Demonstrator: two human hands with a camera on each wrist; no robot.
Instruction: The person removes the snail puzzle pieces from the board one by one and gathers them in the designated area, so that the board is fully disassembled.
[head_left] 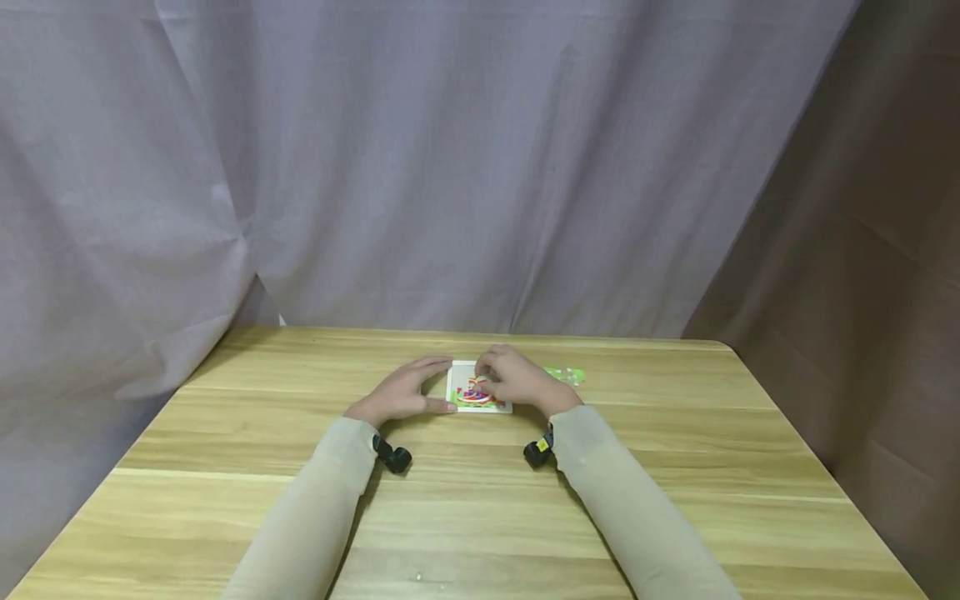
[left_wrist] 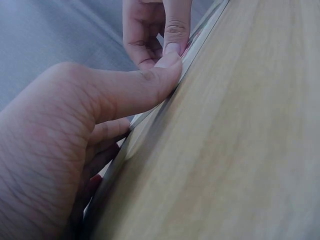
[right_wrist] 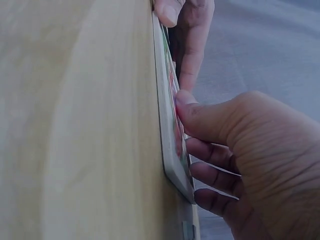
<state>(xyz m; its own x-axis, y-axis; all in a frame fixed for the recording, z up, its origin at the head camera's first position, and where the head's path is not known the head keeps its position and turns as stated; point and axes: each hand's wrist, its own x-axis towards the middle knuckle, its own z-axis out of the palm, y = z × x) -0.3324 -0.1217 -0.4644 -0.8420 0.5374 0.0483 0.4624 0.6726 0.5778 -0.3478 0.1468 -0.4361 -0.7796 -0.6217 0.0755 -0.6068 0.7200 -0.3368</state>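
Observation:
A small white-framed jigsaw tray (head_left: 461, 367) lies on the table, its grey base bare toward the back and a red, white and green picture (head_left: 472, 397) along its near part. My left hand (head_left: 401, 392) holds the tray's left side, thumb at the near corner and fingers at the far one. Above the picture is my right hand (head_left: 517, 379), its thumb and fingertips pinching at a small puzzle piece that they mostly hide. The right wrist view has that thumb (right_wrist: 202, 117) low over the picture, with the other fingers curled by the tray's edge.
Green loose puzzle pieces (head_left: 573, 376) lie just right of the tray, partly behind my right hand. The wooden table (head_left: 450, 517) ends at a grey curtain (head_left: 420, 167) at the back. Black wrist cameras (head_left: 393, 457) sit under both sleeves.

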